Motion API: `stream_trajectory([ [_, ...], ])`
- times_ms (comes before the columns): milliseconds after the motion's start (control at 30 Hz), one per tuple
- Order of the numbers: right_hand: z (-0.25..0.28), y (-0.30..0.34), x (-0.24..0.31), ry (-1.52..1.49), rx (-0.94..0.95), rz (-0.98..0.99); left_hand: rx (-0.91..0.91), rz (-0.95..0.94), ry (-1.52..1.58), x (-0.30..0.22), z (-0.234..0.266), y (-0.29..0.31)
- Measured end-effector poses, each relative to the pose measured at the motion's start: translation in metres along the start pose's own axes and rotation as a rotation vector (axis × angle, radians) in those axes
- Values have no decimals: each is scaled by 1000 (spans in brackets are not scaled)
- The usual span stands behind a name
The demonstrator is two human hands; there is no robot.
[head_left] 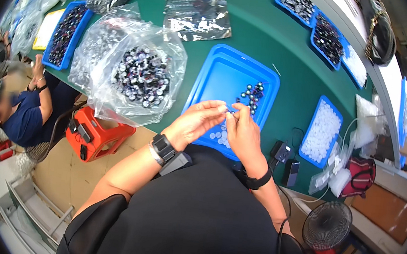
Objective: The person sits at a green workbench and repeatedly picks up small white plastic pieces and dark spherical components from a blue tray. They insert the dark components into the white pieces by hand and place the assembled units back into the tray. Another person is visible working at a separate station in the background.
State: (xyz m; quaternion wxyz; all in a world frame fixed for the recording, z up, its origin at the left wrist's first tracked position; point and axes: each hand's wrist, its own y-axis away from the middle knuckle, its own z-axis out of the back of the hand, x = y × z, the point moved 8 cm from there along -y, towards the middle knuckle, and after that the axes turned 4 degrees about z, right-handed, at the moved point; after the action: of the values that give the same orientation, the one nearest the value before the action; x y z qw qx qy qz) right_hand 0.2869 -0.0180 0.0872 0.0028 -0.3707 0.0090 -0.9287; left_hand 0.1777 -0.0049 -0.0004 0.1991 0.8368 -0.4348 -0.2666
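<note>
We note left hand [198,120] and right hand [244,134] pinching a small piece [230,112], kind indistinct, over the blue tray [218,81]; dark beads [254,93] lie at its two o'clock. We judge fine fingerwork, calling for steady alignment.

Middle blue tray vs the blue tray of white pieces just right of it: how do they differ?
Size: the middle tray looks larger than the right tray.
Contents: the middle tray has dark beads and clear pieces with bare floor showing; white pieces cover the right tray's floor.
Hands: left hand and right hand are over the middle tray, neither over the right tray.
Shared: blue, rounded corners, on the green table.
</note>
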Motion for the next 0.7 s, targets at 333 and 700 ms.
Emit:
stream_trajectory([
  [333,-1,0,-9,-111,-62,-3,-12,53,-75,3,-10,0],
  [700,-3,4,-18,-274,8,-122,15,90,20,11,-5,-1],
])
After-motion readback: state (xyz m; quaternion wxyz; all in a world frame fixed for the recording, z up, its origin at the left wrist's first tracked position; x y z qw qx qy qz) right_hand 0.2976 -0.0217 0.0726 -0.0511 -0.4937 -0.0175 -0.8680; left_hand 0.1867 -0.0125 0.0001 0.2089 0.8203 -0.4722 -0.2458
